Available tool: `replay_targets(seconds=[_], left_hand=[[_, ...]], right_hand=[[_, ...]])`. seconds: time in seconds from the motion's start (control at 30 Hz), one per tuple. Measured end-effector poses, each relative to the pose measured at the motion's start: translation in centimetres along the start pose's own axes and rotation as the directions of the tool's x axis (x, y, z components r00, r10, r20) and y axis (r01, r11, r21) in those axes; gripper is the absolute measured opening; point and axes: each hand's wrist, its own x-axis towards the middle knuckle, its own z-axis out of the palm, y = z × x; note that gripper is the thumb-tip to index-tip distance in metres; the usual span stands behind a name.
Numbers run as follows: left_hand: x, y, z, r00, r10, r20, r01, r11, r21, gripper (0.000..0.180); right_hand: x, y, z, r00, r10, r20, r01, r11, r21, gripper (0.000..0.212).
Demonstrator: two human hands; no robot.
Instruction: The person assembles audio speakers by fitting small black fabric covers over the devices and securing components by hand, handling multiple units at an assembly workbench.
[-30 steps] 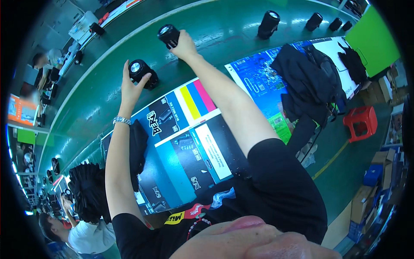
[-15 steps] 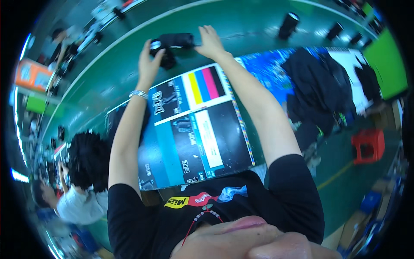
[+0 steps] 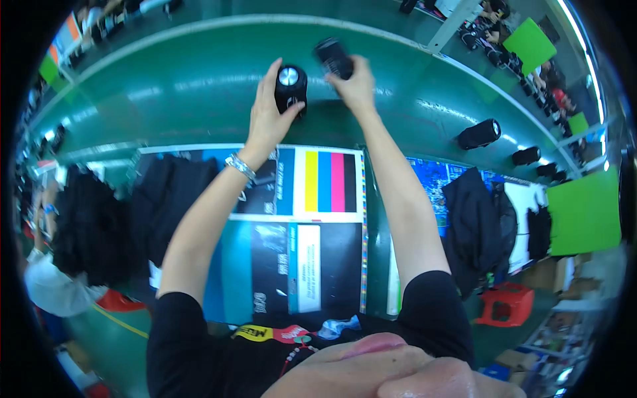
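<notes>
While the L hand (image 3: pixel 273 109) has thumb & fingers wrapped round the L cyl. (image 3: pixel 290 93), silver disc end showing, the R hand (image 3: pixel 357 85) grips the R cyl. (image 3: pixel 333 58), tilted & blurred, so can't tell if its base touches the green top (image 3: pixel 186 86).

Progress, as a judgement: mid-handling. Both units are in hand, neither let go yet. Well right of the R fingers, a third cyl. (image 3: pixel 479 134) & a fourth cyl. (image 3: pixel 526 156) sit untouched; can't tell if finished or waiting.

Surface: shiny green, w/ a white strip (image 3: pixel 219 26) beyond both sets of fingertips. Nearer the body than the fingers: a printed sheet (image 3: pixel 265 298) w/ colour bars. Left of it, black cloth (image 3: pixel 162 205); well right & nearer than the R fingers, a dark bag (image 3: pixel 468 219), green board (image 3: pixel 584 212) & red stool (image 3: pixel 505 305).

Room: co-worker's white sleeve (image 3: pixel 56 285) far left, nearer than the L fingers; busy benches (image 3: pixel 491 50) beyond, upper right.
</notes>
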Motion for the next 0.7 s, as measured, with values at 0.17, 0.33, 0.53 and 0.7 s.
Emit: replay_targets(seconds=[0.17,0.33,0.53,0.7], left_hand=[[0.7,0.5,1.9,0.998,0.064,0.024,-0.064,0.998,-0.001,0.081],[-0.3,0.0,2.6,0.998,0.038,0.042,-0.036,0.998,-0.056,0.099],[-2.9,2.0,0.3,0.995,0.016,0.095,-0.029,0.990,0.137,0.102],[-8.1,1.6,-2.3,0.990,-0.034,0.137,0.016,0.992,0.128,0.091]], right_hand=[[-4.1,2.3,-6.5,0.974,0.204,-0.103,-0.195,0.977,0.088,0.069],[-3.1,1.5,-6.2,0.973,0.217,-0.073,-0.224,0.969,-0.103,0.069],[-4.7,4.0,-7.4,0.961,0.262,-0.089,-0.265,0.964,-0.024,0.078],[-5.7,3.2,-8.6,0.930,0.361,-0.070,-0.362,0.932,-0.004,0.084]])
